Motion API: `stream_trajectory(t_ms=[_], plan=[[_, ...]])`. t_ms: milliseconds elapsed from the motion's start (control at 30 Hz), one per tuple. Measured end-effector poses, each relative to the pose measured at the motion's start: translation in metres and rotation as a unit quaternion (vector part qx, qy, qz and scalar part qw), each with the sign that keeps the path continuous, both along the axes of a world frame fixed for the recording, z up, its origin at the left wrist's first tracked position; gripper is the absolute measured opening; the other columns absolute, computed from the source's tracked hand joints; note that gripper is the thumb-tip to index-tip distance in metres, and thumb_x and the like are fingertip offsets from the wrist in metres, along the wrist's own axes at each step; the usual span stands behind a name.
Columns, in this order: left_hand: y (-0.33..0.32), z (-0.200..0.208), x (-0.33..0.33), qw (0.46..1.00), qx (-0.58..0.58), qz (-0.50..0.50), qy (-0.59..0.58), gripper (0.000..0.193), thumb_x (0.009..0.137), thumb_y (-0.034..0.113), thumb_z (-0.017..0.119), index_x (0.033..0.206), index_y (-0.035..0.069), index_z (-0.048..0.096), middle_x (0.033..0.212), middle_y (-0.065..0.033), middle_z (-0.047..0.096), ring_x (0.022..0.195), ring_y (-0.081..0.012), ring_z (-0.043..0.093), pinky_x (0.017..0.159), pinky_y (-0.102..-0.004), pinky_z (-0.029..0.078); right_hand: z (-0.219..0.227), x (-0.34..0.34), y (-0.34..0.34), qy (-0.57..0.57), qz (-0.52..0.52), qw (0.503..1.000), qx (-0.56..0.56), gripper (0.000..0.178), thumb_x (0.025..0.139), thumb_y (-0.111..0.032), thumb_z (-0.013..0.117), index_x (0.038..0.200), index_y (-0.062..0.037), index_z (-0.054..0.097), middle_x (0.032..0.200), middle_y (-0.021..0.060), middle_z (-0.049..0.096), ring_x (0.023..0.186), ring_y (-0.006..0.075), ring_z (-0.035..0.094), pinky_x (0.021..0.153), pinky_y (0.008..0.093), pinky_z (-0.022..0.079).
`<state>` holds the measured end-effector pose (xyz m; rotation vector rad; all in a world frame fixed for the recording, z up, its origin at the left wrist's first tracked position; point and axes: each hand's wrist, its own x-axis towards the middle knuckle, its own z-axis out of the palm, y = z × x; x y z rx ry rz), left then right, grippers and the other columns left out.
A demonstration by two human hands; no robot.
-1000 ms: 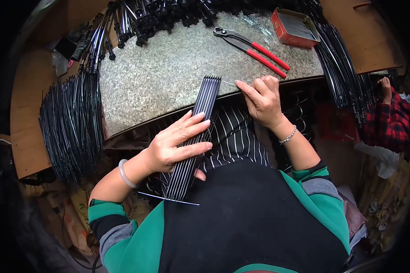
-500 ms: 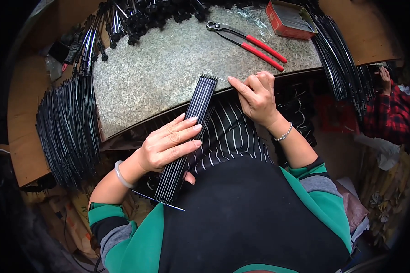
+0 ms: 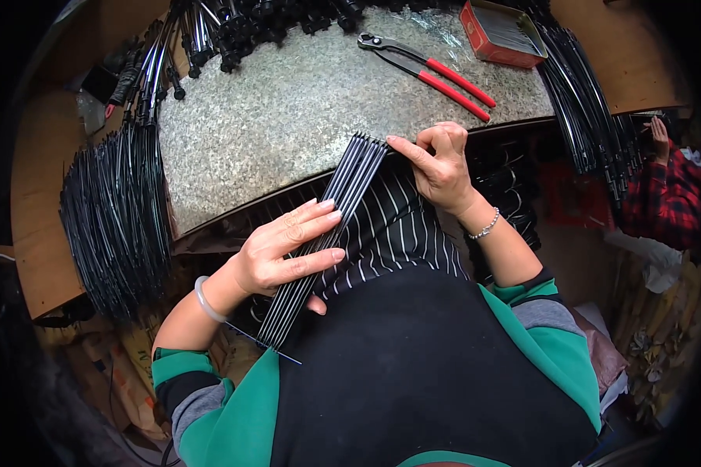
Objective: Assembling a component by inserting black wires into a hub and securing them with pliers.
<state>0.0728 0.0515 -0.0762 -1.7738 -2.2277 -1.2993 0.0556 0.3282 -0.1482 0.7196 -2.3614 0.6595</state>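
Note:
My left hand [image 3: 292,245] wraps round a flat row of slim black rods [image 3: 357,175], fingers across the top and thumb underneath. The row slants from my lap up to the table's front edge. A thin metal wire [image 3: 290,359] passes crosswise through the rods' lower ends and sticks out on both sides. At the upper tips, my right hand [image 3: 442,165] is closed, its index finger reaching to the rightmost rod tips. The thin wire it pinches is almost wholly hidden by the fingers and tips.
Red-handled pliers [image 3: 432,74] and an open red tin [image 3: 506,43] of thin pins lie on the speckled tabletop [image 3: 249,117]. Bundles of black rods hang at the left [image 3: 117,226] and right [image 3: 588,101]. Another person's plaid sleeve [image 3: 666,194] shows at far right.
The upper end of the rod row has swung right, against my right fingertips, and its tips have fanned slightly. The wire stretch seen between fingers and tips has nearly vanished.

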Motion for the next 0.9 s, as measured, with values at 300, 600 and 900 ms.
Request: stream_trajectory(t_ms=[300,600,900], plan=[[-0.001,-0.003,0.005,1.000,0.007,0.006,0.018,0.058,0.067,0.049,0.067,0.100,0.003,0.063,0.110,-0.0250,0.056,0.106,-0.0388,0.054,0.090,-0.0473,0.044,0.001,0.007,-0.010,-0.010,-0.035,0.999,0.040,0.037,0.071,-0.003,0.061,0.106,-0.0156,0.062,0.079,0.0014,0.044,0.081,0.0195,0.042,0.084,0.0369,0.033],[0.001,-0.005,0.006,1.000,0.010,-0.006,0.012,0.053,0.067,0.044,0.069,0.099,0.003,0.064,0.110,-0.0243,0.057,0.105,-0.0380,0.055,0.089,-0.0462,0.046,-0.001,0.005,-0.010,-0.015,-0.018,0.999,0.045,0.037,0.071,-0.003,0.061,0.107,-0.0120,0.060,0.082,0.0030,0.045,0.084,0.0216,0.043,0.087,0.0391,0.033],[0.008,0.014,-0.001,0.995,0.070,0.004,0.078,0.056,0.068,0.047,0.069,0.095,-0.002,0.064,0.102,-0.0199,0.063,0.101,-0.0349,0.059,0.092,-0.0517,0.041,0.055,0.008,-0.012,-0.209,0.068,0.974,0.055,0.059,0.065,-0.004,0.059,0.122,-0.0054,0.046,0.100,0.0146,0.044,0.095,0.0290,0.043,0.092,0.0391,0.032]])
